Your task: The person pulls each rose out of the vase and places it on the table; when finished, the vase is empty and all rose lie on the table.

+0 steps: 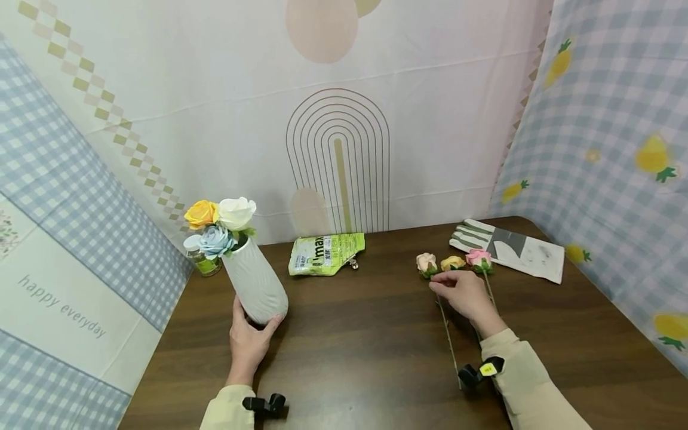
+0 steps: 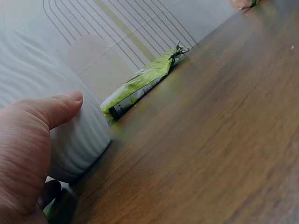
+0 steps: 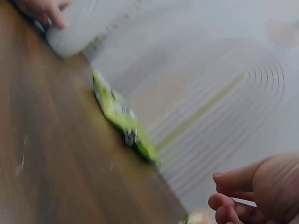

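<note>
A white ribbed vase [image 1: 255, 283] leans to the left, its base corner low over the table. Yellow [image 1: 202, 214], white [image 1: 237, 213] and blue [image 1: 217, 240] artificial roses stand in its mouth. My left hand [image 1: 249, 340] grips the vase near its base, with the thumb [image 2: 65, 108] lying along the wall. On the right, a peach rose [image 1: 427, 263], a small yellow rose [image 1: 453, 263] and a pink rose [image 1: 479, 258] lie on the table. My right hand [image 1: 464, 294] is over their stems, fingertips close by the peach rose's head, nothing showing between thumb and fingers.
A green printed pouch [image 1: 326, 254] lies at the table's back edge. A white-capped bottle [image 1: 205, 258] stands behind the vase. At the back right lies a white and grey glove [image 1: 507, 248]. Patterned cloths [image 1: 344, 161] hang around the wooden table [image 1: 349, 346].
</note>
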{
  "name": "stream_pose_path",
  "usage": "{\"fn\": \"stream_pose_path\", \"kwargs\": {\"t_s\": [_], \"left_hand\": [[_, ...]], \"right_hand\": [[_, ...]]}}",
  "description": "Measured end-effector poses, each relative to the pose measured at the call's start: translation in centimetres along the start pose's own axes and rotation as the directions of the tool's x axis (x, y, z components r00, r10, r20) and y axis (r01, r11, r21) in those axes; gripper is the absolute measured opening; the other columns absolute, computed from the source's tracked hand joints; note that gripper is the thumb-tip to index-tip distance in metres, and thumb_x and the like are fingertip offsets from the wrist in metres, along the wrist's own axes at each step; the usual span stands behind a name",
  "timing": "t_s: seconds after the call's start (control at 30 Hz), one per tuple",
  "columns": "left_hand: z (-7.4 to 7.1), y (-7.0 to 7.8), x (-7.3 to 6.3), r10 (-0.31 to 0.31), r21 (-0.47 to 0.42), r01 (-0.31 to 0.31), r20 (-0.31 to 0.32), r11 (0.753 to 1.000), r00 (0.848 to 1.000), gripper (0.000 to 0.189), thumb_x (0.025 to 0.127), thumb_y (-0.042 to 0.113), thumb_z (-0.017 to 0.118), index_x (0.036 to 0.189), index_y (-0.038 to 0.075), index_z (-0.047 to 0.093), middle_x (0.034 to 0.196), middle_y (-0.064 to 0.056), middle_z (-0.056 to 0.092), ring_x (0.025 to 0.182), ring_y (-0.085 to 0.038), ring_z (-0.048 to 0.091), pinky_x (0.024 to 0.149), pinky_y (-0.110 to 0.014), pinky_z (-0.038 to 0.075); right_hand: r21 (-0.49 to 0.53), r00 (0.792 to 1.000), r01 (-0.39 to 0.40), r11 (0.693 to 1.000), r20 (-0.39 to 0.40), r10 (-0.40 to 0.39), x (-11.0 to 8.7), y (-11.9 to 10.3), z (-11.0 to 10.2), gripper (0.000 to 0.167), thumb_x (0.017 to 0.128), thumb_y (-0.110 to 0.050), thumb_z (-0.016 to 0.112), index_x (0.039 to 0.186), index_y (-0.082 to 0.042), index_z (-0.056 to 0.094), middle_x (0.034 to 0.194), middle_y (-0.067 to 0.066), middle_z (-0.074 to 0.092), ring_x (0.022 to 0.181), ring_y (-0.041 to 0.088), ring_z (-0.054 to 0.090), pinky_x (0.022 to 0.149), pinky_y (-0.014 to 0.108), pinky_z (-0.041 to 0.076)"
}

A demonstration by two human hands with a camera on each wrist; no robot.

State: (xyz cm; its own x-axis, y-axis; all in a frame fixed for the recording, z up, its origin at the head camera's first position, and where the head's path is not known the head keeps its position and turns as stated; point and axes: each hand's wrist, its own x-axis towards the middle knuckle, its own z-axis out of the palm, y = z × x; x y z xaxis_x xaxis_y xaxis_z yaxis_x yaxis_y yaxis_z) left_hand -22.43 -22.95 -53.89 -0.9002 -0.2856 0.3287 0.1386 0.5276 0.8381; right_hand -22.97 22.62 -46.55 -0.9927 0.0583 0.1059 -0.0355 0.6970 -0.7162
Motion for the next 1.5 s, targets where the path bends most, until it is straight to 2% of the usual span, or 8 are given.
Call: {"fn": "stream_pose_path", "kwargs": {"t_s": [0.17,0.33,0.67,0.73,0.9,1.07,1.27,1.5], "left_hand": [[-0.3,-0.1,0.3,0.012,-0.001,-0.012,-0.014,1.0,1.0,0.106,0.071,0.036,0.086,0.152,0.037,0.018,0.147,-0.01,0.04,0.131,-0.032,0.04,0.101,-0.052,0.034],[-0.5,-0.2,0.5,0.016,0.009,-0.015,-0.009,1.0,1.0,0.106,0.071,0.037,0.085,0.153,0.036,0.018,0.147,-0.011,0.04,0.131,-0.033,0.041,0.101,-0.053,0.034],[-0.4,-0.3,0.0,-0.016,0.004,0.016,0.005,1.0,1.0,0.106,0.071,0.039,0.085,0.153,0.036,0.018,0.146,-0.011,0.041,0.129,-0.033,0.042,0.099,-0.053,0.035],[-0.4,-0.2,0.0,-0.013,-0.002,0.013,0.003,1.0,1.0,0.106,0.071,0.039,0.085,0.153,0.036,0.018,0.145,-0.012,0.042,0.128,-0.033,0.043,0.099,-0.052,0.035],[-0.4,-0.2,-0.1,-0.009,-0.011,0.009,-0.004,1.0,1.0,0.107,0.07,0.036,0.086,0.153,0.036,0.018,0.145,-0.012,0.042,0.128,-0.033,0.043,0.099,-0.052,0.036],[-0.4,-0.3,-0.2,-0.006,-0.001,0.006,0.004,1.0,1.0,0.108,0.071,0.038,0.085,0.153,0.038,0.015,0.145,-0.011,0.041,0.128,-0.032,0.043,0.099,-0.053,0.037],[-0.4,-0.3,-0.2,0.001,-0.017,-0.001,0.015,1.0,1.0,0.105,0.073,0.041,0.083,0.152,0.042,0.013,0.146,-0.008,0.04,0.128,-0.031,0.044,0.098,-0.052,0.037],[-0.1,-0.1,-0.1,0.011,-0.025,-0.01,0.027,1.0,1.0,0.106,0.073,0.041,0.083,0.152,0.041,0.012,0.145,-0.009,0.04,0.127,-0.031,0.044,0.098,-0.052,0.037]], "right_hand": [[0.079,0.99,0.125,0.989,0.052,-0.129,0.7,-4.7,0.1,0.024,0.088,-0.027,0.071,0.104,-0.009,0.074,0.096,0.004,0.069,0.081,0.018,0.059,0.066,0.033,0.048],[0.125,0.96,0.243,0.962,0.111,-0.257,1.8,-10.8,1.0,0.021,0.086,-0.029,0.074,0.1,-0.014,0.076,0.094,-0.003,0.071,0.081,0.013,0.061,0.069,0.031,0.05],[0.288,0.855,0.405,0.868,0.217,-0.471,3.0,-22.5,5.5,0.018,0.085,-0.024,0.075,0.098,-0.012,0.077,0.087,-0.007,0.072,0.075,0.005,0.062,0.067,0.024,0.05],[0.313,0.847,0.41,0.856,0.216,-0.485,3.1,-24.1,6.4,0.018,0.085,-0.023,0.075,0.098,-0.011,0.076,0.086,-0.007,0.072,0.075,0.004,0.062,0.068,0.023,0.05],[0.385,0.848,0.388,0.837,0.208,-0.488,3.2,-27.5,8.7,0.017,0.085,-0.022,0.075,0.098,-0.011,0.076,0.084,-0.008,0.071,0.075,0.003,0.062,0.066,0.02,0.05],[0.4,0.843,0.401,0.824,0.192,-0.503,2.6,-30.3,11.0,0.022,0.084,-0.023,0.077,0.103,-0.012,0.075,0.084,-0.012,0.068,0.075,0.0,0.061,0.065,0.017,0.05],[0.322,0.878,0.372,0.87,0.182,-0.443,2.0,-32.1,12.7,0.035,0.083,-0.032,0.076,0.114,-0.016,0.071,0.087,-0.012,0.062,0.076,-0.001,0.057,0.063,0.017,0.048],[0.211,0.906,0.344,0.915,0.182,-0.382,2.1,-32.8,13.5,0.051,0.081,-0.044,0.076,0.121,-0.014,0.068,0.079,-0.006,0.06,0.062,0.007,0.053,0.056,0.021,0.045]]}}
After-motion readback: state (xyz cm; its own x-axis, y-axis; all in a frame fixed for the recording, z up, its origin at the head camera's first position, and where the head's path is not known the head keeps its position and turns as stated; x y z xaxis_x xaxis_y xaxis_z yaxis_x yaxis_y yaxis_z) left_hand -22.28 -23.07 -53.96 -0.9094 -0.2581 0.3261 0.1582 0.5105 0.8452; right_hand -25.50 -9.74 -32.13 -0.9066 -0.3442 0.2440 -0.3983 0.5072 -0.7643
